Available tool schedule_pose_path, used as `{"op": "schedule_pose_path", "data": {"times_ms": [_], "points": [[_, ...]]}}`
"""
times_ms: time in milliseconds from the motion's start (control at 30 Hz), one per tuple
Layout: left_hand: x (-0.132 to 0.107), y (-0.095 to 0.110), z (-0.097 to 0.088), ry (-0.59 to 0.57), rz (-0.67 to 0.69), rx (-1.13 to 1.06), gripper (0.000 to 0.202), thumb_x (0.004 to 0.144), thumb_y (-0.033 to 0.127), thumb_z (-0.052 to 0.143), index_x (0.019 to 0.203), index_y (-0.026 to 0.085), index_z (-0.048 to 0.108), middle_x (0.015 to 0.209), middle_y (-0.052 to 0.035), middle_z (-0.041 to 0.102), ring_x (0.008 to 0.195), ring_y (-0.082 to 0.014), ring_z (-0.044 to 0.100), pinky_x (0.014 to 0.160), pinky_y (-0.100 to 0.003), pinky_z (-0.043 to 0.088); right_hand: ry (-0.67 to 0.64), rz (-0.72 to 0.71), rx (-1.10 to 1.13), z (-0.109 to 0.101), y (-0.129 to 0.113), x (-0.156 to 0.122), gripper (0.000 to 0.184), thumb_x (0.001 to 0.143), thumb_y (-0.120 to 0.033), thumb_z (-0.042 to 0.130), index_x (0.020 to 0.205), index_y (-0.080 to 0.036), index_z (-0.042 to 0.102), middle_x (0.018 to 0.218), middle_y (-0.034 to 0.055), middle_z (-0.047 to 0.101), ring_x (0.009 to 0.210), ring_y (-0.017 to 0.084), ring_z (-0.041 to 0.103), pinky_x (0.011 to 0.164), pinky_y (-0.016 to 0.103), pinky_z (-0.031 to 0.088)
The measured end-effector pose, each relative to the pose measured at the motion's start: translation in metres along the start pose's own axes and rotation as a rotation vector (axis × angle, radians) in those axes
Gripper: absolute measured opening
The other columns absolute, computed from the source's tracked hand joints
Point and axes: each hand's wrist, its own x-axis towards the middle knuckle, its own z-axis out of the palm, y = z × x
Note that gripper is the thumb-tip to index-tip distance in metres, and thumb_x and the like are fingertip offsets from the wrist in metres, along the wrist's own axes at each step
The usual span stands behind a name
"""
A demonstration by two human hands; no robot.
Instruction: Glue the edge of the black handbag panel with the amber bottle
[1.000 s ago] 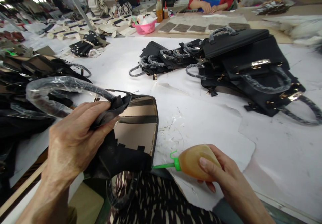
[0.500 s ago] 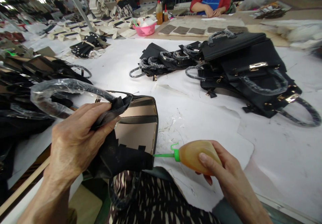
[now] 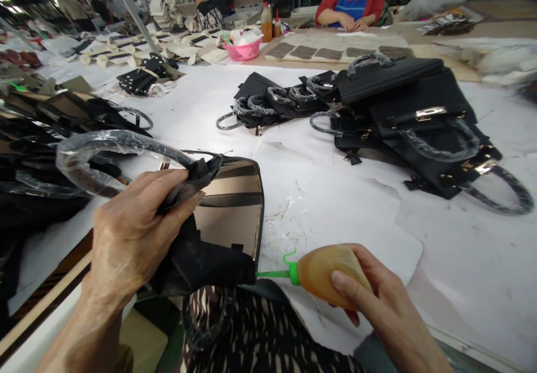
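Observation:
My left hand (image 3: 142,227) is closed on a black handbag (image 3: 205,264), pinching a fold of its material near the top. The bag's plastic-wrapped handle (image 3: 86,155) loops out to the left of my knuckles. Its tan inner side faces up, crossed by a black strip. In my right hand (image 3: 373,294) is a squeeze bottle (image 3: 331,272) of amber liquid, lying nearly level. The bottle's thin green nozzle (image 3: 272,274) points left, its tip at the right edge of the bag. A small green cap hangs open above the nozzle's collar.
Black bags (image 3: 403,110) with wrapped handles lie piled at the back right, and more bag pieces (image 3: 54,116) are heaped at the left. A pink basin (image 3: 243,50) and amber bottles (image 3: 267,22) stand farther back. Across the table sits a person in a blue apron (image 3: 351,9).
The nozzle tip has moved slightly down along the bag's right edge, with my right hand lower. My left hand has shifted a little to the right, still gripping the bag.

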Motion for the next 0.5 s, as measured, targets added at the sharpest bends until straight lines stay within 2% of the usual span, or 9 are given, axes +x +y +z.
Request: {"op": "schedule_pose_path", "data": {"times_ms": [167,367,500], "points": [[0.001,-0.002,0.0,-0.009,0.033,-0.019,0.017,0.088,0.021,0.062,0.104,0.017,0.06,0.102,-0.0028,0.066,0.09,-0.0156,0.064,0.082,-0.023,0.049,0.03,-0.018,-0.049,0.001,0.001,0.0,0.04,0.082,-0.053,0.063,0.102,-0.02,0.053,0.074,0.0011,0.057,0.061,0.02,0.05,0.048,0.026,0.039],[0.002,-0.005,-0.001,-0.019,0.067,-0.043,0.018,0.088,0.02,0.06,0.106,0.019,0.057,0.1,-0.0022,0.066,0.087,-0.0151,0.063,0.079,-0.023,0.049,0.098,-0.141,-0.113,0.007,-0.002,0.007,0.044,0.081,-0.049,0.068,0.111,-0.022,0.049,0.096,0.0033,0.063,0.092,0.027,0.057,0.072,0.031,0.043],[0.0,-0.008,-0.001,-0.026,0.077,-0.069,0.018,0.09,0.02,0.058,0.107,0.017,0.057,0.102,-0.0033,0.065,0.09,-0.0157,0.062,0.08,-0.023,0.049,0.15,-0.246,-0.218,0.008,-0.004,0.017,0.043,0.082,-0.049,0.068,0.111,-0.022,0.052,0.097,0.0015,0.063,0.087,0.024,0.059,0.074,0.03,0.044]]}}
